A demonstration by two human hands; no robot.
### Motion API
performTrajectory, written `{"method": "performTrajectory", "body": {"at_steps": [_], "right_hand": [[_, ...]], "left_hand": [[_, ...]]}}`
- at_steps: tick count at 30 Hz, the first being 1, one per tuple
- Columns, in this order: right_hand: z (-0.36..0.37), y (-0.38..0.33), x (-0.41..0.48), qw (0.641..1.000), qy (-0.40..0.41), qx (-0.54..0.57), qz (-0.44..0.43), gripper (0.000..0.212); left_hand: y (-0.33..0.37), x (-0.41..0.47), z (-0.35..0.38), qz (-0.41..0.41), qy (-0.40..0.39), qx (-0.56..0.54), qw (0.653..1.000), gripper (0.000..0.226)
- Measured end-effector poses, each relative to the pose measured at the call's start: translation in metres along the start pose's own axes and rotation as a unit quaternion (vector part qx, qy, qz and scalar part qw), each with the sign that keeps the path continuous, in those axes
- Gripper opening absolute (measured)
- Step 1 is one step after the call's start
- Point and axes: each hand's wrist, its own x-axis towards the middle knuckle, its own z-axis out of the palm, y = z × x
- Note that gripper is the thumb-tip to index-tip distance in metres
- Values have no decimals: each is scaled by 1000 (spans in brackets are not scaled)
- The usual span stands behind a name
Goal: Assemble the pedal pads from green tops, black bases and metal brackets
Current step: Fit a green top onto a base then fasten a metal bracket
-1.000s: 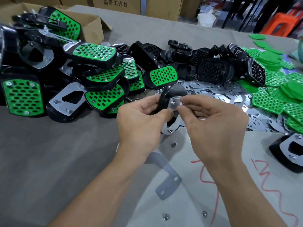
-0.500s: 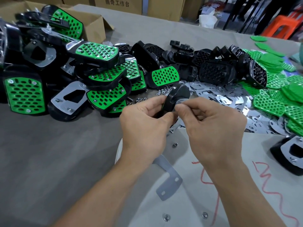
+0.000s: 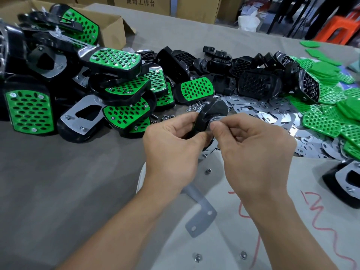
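Dozens of pads [image 3: 115, 61] are sitting upper left on grey table [image 3: 58, 182], boxes [image 3: 191, 6] behind. Mid-frame, my left hand [image 3: 171, 152] is gripping glossy black base [image 3: 212, 112]; right hand [image 3: 253, 152] is pinching its metal bracket [image 3: 209, 149].

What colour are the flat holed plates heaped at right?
Green; the heap of flat perforated tops shows best in the head view.

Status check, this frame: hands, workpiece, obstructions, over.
Left hand grips black base. Right hand pinches metal bracket against it. Finished pads piled left, loose brackets beyond; none blocking the hands.
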Motion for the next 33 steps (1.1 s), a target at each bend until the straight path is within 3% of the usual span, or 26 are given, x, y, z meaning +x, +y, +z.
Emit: {"method": "performTrajectory", "body": {"at_steps": [4,12,17,19,22,27,30,33], "right_hand": [[1,3,-1,1000,-1,-7,9,12],[0,12,2,998,-41,-9,45,59],[-6,11,4,976,-41,210,30,33],[-4,12,4,975,-70,208,22,27],[-4,17,5,980,-110,153,59,36],[-10,13,8,950,-123,283,50,19],[-8,11,8,947,-154,277,58,22],[-12,9,9,962,-126,239,33,21]], "left_hand": [[1,0,1,4,4,2,1000,39],[-1,2,-2,-27,35,34,998,36],[2,3,-4,-27,30,9,999,40],[2,4,-5,-36,30,-10,999,40],[1,7,-5,-52,43,-32,997,39],[-1,7,-6,-75,41,-51,995,36],[-3,8,-7,-100,43,-67,992,34],[-2,4,-4,-123,15,-76,989,35]]}}
